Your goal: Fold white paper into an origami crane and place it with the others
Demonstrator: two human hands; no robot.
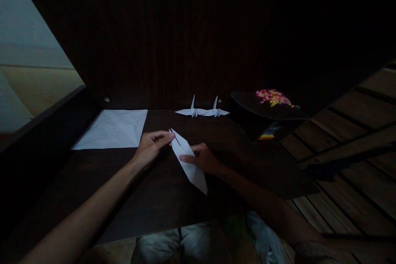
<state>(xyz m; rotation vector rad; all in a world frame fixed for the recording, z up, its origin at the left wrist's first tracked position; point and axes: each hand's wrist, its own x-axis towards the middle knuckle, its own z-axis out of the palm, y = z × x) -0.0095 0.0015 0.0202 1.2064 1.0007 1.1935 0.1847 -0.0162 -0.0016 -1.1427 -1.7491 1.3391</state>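
Note:
A piece of folded white paper (pixel 188 163), long and pointed with a slit near its upper end, is held tilted above the dark tabletop. My left hand (pixel 151 146) pinches its upper left tip between thumb and fingers. Farther down, my right hand (pixel 202 159) grips the right side, its thumb lying across the front and its fingers partly hidden behind the paper. Beyond my hands, two white origami cranes (pixel 202 112) stand side by side, their wing tips meeting.
Creased white sheets of paper (pixel 113 130) lie flat at the left of the dark table (pixel 139 198). On a curved shelf (pixel 247 101) at the right sits a heap of small colourful pieces (pixel 274 97). A tall dark panel (pixel 161 37) rises behind the cranes.

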